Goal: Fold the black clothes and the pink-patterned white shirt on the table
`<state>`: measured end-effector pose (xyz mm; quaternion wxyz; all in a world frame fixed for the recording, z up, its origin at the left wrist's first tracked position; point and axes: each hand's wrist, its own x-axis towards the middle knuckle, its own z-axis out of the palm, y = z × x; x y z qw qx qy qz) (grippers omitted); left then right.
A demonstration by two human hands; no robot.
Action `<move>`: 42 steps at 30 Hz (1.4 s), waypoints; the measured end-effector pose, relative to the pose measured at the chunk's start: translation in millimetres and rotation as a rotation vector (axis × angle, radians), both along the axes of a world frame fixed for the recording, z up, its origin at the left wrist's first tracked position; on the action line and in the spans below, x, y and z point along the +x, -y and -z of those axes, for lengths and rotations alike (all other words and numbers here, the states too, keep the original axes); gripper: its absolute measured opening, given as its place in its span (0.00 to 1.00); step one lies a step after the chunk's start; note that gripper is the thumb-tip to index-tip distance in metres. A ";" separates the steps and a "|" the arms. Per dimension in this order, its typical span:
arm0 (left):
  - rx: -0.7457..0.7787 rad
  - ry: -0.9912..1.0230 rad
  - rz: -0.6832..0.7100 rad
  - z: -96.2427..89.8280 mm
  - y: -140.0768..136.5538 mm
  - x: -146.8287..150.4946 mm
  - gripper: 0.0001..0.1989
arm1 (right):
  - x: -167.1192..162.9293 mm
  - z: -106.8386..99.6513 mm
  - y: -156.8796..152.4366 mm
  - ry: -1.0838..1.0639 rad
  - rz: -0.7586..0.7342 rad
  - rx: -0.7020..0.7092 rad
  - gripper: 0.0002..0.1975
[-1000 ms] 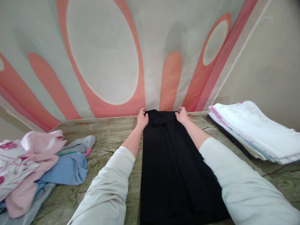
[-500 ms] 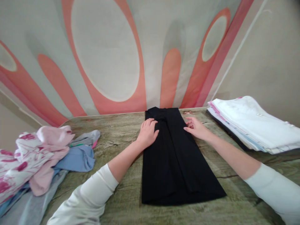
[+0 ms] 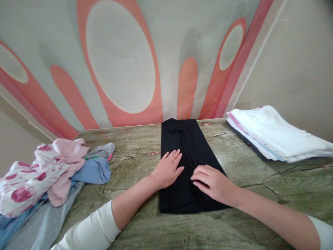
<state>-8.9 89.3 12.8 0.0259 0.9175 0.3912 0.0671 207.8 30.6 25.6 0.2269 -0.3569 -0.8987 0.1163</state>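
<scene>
While the wood-patterned table [image 3: 135, 222] spreads beneath, the black garment [image 3: 188, 161] lies with one end at the far edge; the left hand [image 3: 168, 170] rests flat on it; apart, the right hand [image 3: 214, 184] curls over it, grip unclear.

Folded black garment [image 3: 192, 152] laid flat on wood-grain worktop [image 3: 182, 231], top end at far edge. Left hand [image 3: 168, 170] palm-down on its left side, fingers extended. Right hand [image 3: 212, 184] over near right part, fingers bent; grip unclear. Crumpled clothes pile [image 3: 61, 165] toward left edge. Folded clothes stack [image 3: 275, 135], white on top, toward far right corner.
</scene>
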 end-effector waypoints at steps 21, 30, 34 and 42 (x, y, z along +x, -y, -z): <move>0.084 -0.027 0.000 6.6 0.1 0.5 0.27 | -23.9 0.0 35.3 0.255 -0.139 0.382 0.08; 0.057 -0.037 0.014 0.8 2.4 0.5 0.32 | -30.9 -4.1 41.9 0.241 -0.023 0.133 0.07; 0.039 -0.043 0.013 -1.6 3.5 0.5 0.34 | -26.3 -10.9 39.2 0.155 -0.032 -0.001 0.09; 0.068 -0.040 0.010 1.6 3.0 0.7 0.33 | -12.3 -5.6 11.8 0.053 0.082 0.034 0.13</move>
